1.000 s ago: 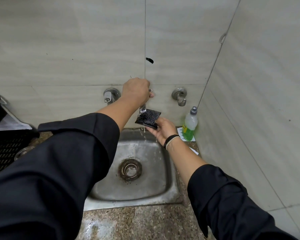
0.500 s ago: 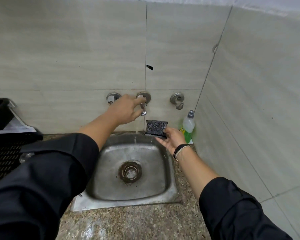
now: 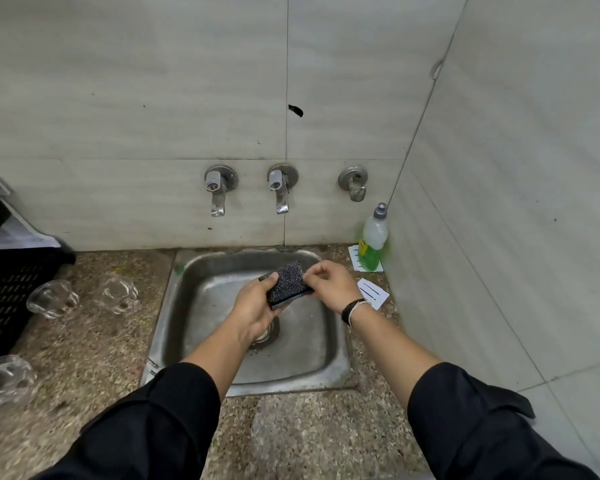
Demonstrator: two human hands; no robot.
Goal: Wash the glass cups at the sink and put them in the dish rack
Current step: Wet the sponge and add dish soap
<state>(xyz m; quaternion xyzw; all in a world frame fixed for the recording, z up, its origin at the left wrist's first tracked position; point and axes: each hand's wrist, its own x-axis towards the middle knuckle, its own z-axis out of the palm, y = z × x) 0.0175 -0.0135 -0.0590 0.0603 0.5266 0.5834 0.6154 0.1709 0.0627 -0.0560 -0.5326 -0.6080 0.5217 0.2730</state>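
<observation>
Both hands hold the dark sponge (image 3: 289, 284) over the sink (image 3: 329, 355), so drips fall into it. The left hand (image 3: 257, 306) curls round one end; the right hand (image 3: 329, 289) pinches the other end. Three glass cups (image 3: 116, 294) wait on the counter left of the sink, near the black dish rack (image 3: 11, 289), easy to reach. The soap bottle (image 3: 373, 239) stands right of the sink, probably wanted next.

No readable text; bottle (image 3: 372, 242) label and paper cards (image 3: 373, 292) illegible.

Grey tiled walls (image 3: 136, 81), speckled granite counter (image 3: 291, 431)
</observation>
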